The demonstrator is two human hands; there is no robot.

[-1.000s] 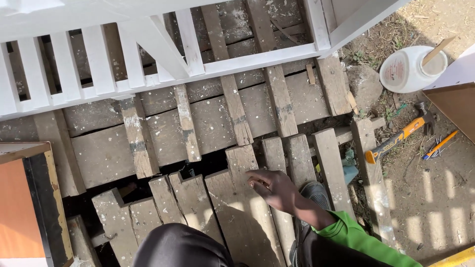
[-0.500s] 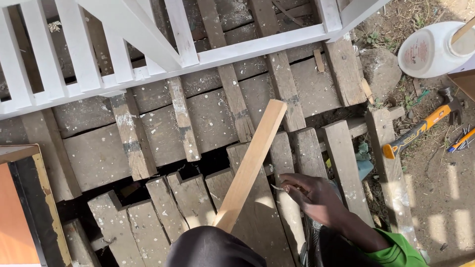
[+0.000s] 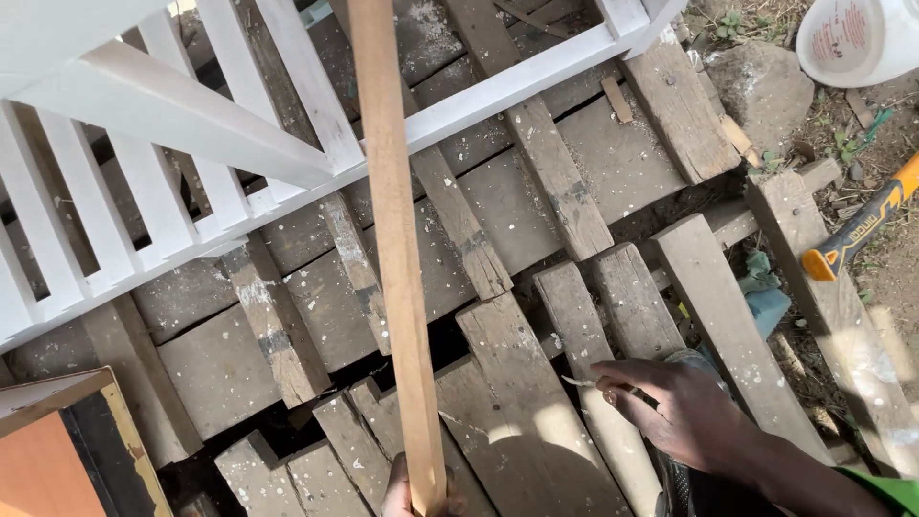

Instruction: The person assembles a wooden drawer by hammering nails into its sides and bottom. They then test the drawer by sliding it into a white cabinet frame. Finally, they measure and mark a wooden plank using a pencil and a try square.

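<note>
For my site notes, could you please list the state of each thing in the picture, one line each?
wooden strip: held at its lower end, extending up across the view
left hand: closed on the wooden strip
right hand: grip on a thin pale item, too small to tell
white railing: painted, lying over the planks
planks: weathered, paint-speckled, gaps between
hammer: lying on the ground
white bucket: standing on the ground

A long, narrow wooden batten (image 3: 397, 249) of pale, bare timber stands nearly upright, leaning slightly left toward its top, its lower end gripped in the left hand (image 3: 414, 490) and its upper end passing out of view. In the fingers of the right hand (image 3: 684, 412), to the batten's right, is a small, thin, light-coloured object (image 3: 580, 383), perhaps a nail, too small to identify.
</note>
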